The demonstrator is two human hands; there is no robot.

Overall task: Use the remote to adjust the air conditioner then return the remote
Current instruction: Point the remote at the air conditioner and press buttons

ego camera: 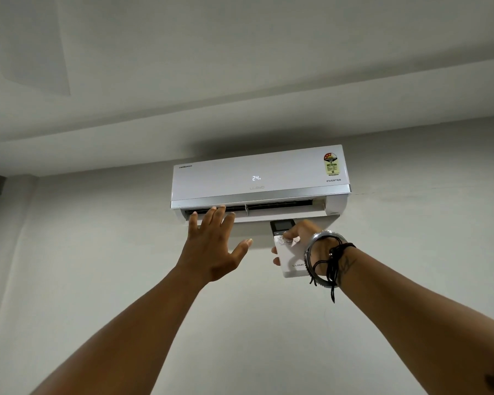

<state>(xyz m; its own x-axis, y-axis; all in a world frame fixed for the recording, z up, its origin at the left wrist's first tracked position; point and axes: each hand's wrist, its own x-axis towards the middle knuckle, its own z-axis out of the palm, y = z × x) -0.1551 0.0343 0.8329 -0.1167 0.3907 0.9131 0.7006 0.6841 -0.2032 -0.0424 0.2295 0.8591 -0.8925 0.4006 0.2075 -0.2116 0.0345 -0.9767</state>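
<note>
Plain pale wall (268, 323) is filling most of the head view, with a stepped ceiling (240, 67) above; a dark edge at far left is getting cut off by the frame and is too little to identify. A white air conditioner (257, 178) is hanging high on the wall, its front display (256, 178) showing 24, with "INVERTER" printed at right under a colourful rating sticker (331, 163) whose small print is unreadable. The brand lettering under the display is faint. The louvre (280, 208) along the bottom is sitting open, its slot dark inside.

The left hand (214, 249) is reaching up with its grip wide, fingers spread and holding nothing; the fingertips are overlapping the left end of the vent slot, but whether they are touching it or just in front of it cannot be told.

The right hand (300, 240) is gripping the remote (290, 252), closed around the white body just under the unit's right half, thumb lying across the button area. The remote's dark screen end is pointing up toward the unit; what the screen reads is too small to tell. The wrist, a metal bangle (321, 258) and black threads (335, 266) are covering the remote's right side and most of the hand's fingers. Both forearms are running out of frame at the bottom.
</note>
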